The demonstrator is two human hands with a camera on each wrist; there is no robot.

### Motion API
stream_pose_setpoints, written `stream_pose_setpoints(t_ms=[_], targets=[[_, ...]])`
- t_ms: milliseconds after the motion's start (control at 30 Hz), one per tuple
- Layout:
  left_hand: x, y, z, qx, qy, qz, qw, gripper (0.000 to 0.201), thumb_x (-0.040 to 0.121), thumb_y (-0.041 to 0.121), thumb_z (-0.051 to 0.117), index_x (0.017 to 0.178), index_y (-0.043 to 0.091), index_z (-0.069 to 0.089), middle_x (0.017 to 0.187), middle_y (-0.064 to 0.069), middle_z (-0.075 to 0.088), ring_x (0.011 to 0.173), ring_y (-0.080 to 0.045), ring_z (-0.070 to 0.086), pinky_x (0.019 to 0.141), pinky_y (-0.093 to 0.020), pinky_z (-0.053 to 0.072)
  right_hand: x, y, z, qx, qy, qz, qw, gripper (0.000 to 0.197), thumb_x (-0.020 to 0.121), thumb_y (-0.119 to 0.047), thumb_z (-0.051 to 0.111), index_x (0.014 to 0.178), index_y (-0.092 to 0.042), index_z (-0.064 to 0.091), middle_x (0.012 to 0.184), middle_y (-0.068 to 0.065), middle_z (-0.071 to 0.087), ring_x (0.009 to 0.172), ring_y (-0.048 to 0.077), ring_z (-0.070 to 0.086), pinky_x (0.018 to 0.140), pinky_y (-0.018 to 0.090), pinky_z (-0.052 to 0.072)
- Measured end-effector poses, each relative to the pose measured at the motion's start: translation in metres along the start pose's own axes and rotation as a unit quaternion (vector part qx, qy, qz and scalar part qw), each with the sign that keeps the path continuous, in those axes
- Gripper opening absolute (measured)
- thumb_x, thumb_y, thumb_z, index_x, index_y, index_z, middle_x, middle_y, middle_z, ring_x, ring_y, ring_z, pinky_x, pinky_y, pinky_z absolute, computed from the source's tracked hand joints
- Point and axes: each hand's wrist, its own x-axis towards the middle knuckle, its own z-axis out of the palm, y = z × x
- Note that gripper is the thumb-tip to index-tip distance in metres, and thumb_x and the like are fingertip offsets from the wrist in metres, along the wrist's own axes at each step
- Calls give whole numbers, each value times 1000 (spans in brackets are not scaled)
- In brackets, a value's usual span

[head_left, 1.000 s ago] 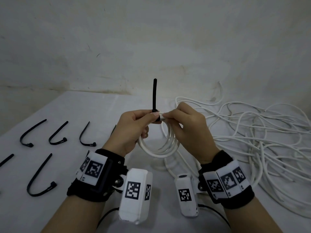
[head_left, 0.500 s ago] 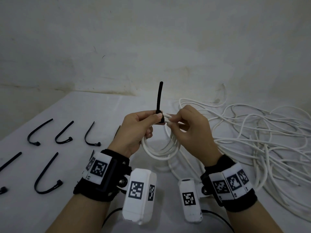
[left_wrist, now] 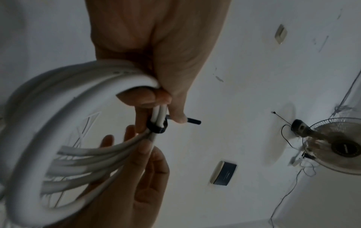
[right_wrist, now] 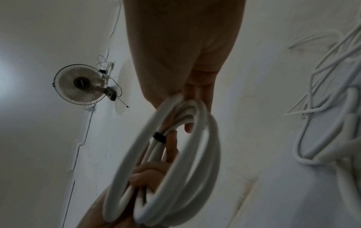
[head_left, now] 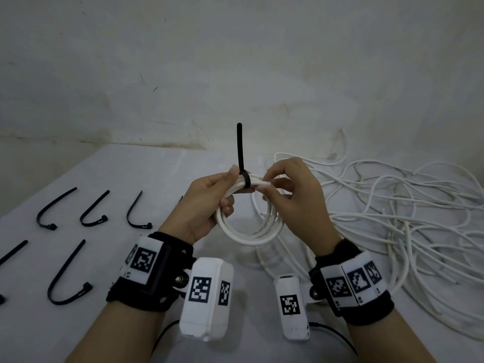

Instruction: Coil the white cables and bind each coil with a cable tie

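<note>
The left hand [head_left: 207,203] has its grip closed around the top-left arc of a small coil of white round cable [head_left: 248,229], thumb on top and fingers curled under the strands. The right hand [head_left: 293,195] pinches the same bundle at the top, thumb and forefinger closed on the strands just to the right of the tie. Between the 2 grips a black plastic cable tie [head_left: 242,163] is cinched around the bundle; its band wraps the strands crosswise and its free tail stands nearly upright, pointing up and slightly away from the person. The left wrist view shows the tie's loop [left_wrist: 157,125] tight on the strands with the tail sticking out past the left thumb. The coil hangs below the hands in a near-vertical plane, held above the white counter [head_left: 110,179], its open ring facing the person.

To the right, a large loose tangle of white cable [head_left: 392,218] spreads over the counter up to the right edge of the head view; strands run from it under the coil. To the left, well apart from the hands, 5 spare black cable ties [head_left: 91,210] lie bent into hooks in 2 rows. The counter's far edge meets a pale wall [head_left: 235,61]. A wall fan [right_wrist: 80,84] appears in both wrist views.
</note>
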Motion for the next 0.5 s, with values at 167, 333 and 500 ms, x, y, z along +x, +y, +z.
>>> stream_pose_setpoints(t_ms=[167, 333, 500], targets=[[0, -1, -4, 42, -6, 27, 999, 36, 76, 32, 64, 104, 10, 68, 84, -9, 72, 47, -4, 48, 52, -15, 48, -1, -4, -3, 39, 9, 75, 996, 7, 90, -11, 64, 95, -14, 61, 78, -1, 61, 48, 15, 62, 47, 24, 51], [4, -6, -7, 12, 12, 19, 1000, 18, 80, 8, 65, 98, 9, 68, 62, 1, 63, 55, -6, 59, 61, -19, 55, 0, 3, -5, 57, 63, 94, 992, 8, 89, -12, 65, 94, -7, 66, 75, 2, 63, 47, 20, 61, 46, 26, 50], [6, -10, -4, -72, 1, 9, 997, 20, 64, 17, 65, 82, 10, 71, 62, 2, 64, 52, -5, 57, 59, -16, 54, 0, 1, -5, 91, 75, 105, 988, 9, 89, -11, 65, 94, -4, 66, 73, -2, 62, 46, 18, 57, 44, 32, 51]])
